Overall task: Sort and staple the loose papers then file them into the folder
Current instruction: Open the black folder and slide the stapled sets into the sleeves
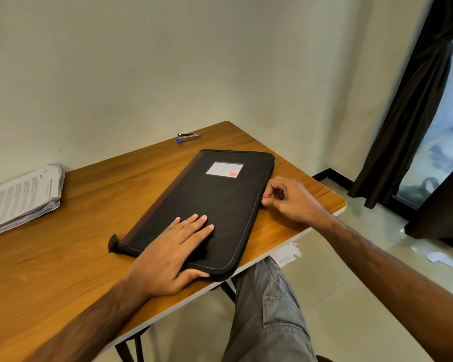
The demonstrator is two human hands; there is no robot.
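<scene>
A closed black zip folder [215, 197] with a white label lies flat on the wooden table [63, 257] near its front right edge. My left hand [170, 254] presses flat on the folder's near end, fingers straight. My right hand [289, 198] pinches the zip pull at the folder's right edge, about halfway along. A thick stack of loose printed papers [21, 197] rests at the table's left side. A small stapler [188, 137] with a blue tip lies at the far edge, beyond the folder.
The table's right edge [322, 223] runs close beside my right hand. My grey trouser leg [267, 309] is below the table. Scraps of paper [285, 253] lie on the tiled floor. A dark curtain [413, 108] hangs at the right.
</scene>
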